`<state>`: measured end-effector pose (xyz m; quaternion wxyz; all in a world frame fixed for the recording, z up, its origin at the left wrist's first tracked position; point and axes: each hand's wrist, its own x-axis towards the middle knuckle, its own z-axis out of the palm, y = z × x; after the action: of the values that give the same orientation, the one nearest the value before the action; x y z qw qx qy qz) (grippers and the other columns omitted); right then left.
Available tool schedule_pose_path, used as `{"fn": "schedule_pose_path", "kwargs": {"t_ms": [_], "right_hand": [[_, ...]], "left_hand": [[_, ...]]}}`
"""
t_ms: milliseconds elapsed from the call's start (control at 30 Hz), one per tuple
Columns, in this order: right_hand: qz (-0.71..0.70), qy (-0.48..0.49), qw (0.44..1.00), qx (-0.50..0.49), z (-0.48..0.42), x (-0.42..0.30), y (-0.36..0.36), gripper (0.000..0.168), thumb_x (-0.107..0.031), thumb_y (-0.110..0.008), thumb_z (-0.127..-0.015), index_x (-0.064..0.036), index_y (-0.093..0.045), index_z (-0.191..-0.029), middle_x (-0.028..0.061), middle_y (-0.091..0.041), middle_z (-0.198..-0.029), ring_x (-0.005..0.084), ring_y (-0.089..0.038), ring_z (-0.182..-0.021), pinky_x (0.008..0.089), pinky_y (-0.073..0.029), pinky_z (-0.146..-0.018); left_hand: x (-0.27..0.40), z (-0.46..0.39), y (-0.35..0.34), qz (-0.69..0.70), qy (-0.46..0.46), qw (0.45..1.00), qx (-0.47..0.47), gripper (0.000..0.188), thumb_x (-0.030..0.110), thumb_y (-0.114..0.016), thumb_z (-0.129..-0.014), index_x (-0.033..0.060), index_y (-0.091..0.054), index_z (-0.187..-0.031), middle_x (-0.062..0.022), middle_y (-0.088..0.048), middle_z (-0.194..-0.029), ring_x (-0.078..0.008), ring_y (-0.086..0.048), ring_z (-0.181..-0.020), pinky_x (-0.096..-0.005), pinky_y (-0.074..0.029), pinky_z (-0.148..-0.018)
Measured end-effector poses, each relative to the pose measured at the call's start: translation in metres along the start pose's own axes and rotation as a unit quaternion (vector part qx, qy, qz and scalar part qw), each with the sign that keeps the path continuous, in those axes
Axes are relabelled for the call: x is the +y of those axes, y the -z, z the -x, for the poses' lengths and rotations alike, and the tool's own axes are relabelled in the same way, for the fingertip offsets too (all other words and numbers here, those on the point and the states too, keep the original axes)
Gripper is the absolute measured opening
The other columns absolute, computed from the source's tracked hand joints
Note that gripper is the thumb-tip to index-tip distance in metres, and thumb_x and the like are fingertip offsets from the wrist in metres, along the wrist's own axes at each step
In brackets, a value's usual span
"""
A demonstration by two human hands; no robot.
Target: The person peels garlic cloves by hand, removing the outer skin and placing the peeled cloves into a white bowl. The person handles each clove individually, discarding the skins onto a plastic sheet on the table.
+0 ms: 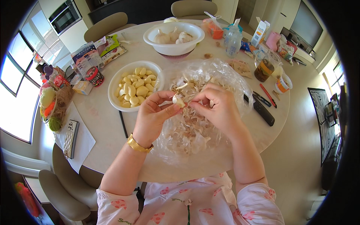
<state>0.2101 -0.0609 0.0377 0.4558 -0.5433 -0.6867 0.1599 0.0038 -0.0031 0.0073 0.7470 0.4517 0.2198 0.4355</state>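
My left hand pinches a garlic clove between thumb and fingers, with papery skin still on part of it. Close to the clove's right end, the thumb and forefinger of my right hand come together; whether a shred of skin is between them is too small to tell. Beneath both hands, a clear plastic bag lies spread with a heap of garlic skins on it. Left of the heap, a white bowl holds many peeled garlic cloves. Whole garlic bulbs sit in another white bowl farther back.
Right of the bag lie a black remote control, a red pen-like tool and a glass jug with dark contents. A plastic bottle stands behind. On the left are a phone on paper, a round tub and snack packets.
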Motion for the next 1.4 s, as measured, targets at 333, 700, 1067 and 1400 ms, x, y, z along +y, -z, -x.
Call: {"fn": "schedule_pose_path", "kwargs": {"t_ms": [333,700,1067,1400], "right_hand": [[-0.059,0.018,0.997,-0.056,-0.002,-0.006,0.002,0.012,-0.010,-0.078,-0.085,-0.005,-0.077,-0.096,0.0060,-0.062,-0.077,0.0178,-0.061,-0.066,0.0310,-0.047,-0.061],[-0.168,-0.041,0.982,-0.076,-0.003,0.000,0.001,0.008,-0.004,-0.076,-0.086,-0.002,-0.077,-0.093,0.0048,-0.064,-0.075,0.0136,-0.057,-0.067,0.0293,-0.043,-0.061],[-0.173,-0.037,0.982,-0.073,-0.003,0.004,-0.001,0.006,-0.004,-0.074,-0.090,-0.001,-0.075,-0.095,0.0013,-0.062,-0.078,0.0066,-0.055,-0.064,0.0235,-0.041,-0.056],[-0.111,0.007,0.992,-0.054,-0.003,-0.003,-0.001,0.008,-0.005,-0.071,-0.090,-0.001,-0.075,-0.096,0.0072,-0.065,-0.080,0.0169,-0.060,-0.069,0.0305,-0.046,-0.061]], "left_hand": [[-0.002,0.001,-0.001,-0.017,-0.013,0.999,-0.025,0.027,-0.009,-0.071,-0.086,0.0010,-0.065,-0.111,-0.0095,-0.071,-0.109,-0.0187,-0.070,-0.099,-0.0325,-0.058,-0.089],[-0.002,0.004,-0.003,-0.010,-0.007,1.000,-0.020,0.027,-0.010,-0.070,-0.087,0.0000,-0.067,-0.111,-0.0102,-0.072,-0.108,-0.0185,-0.070,-0.098,-0.0339,-0.059,-0.088],[-0.002,0.003,-0.001,0.002,0.008,1.000,-0.028,0.026,-0.007,-0.070,-0.089,-0.0009,-0.068,-0.114,-0.0121,-0.072,-0.109,-0.0194,-0.071,-0.096,-0.0351,-0.060,-0.088],[-0.004,0.000,0.001,0.039,-0.001,0.999,-0.019,0.027,-0.005,-0.066,-0.093,0.0010,-0.064,-0.119,-0.0138,-0.072,-0.111,-0.0214,-0.071,-0.102,-0.0364,-0.060,-0.091]]}}
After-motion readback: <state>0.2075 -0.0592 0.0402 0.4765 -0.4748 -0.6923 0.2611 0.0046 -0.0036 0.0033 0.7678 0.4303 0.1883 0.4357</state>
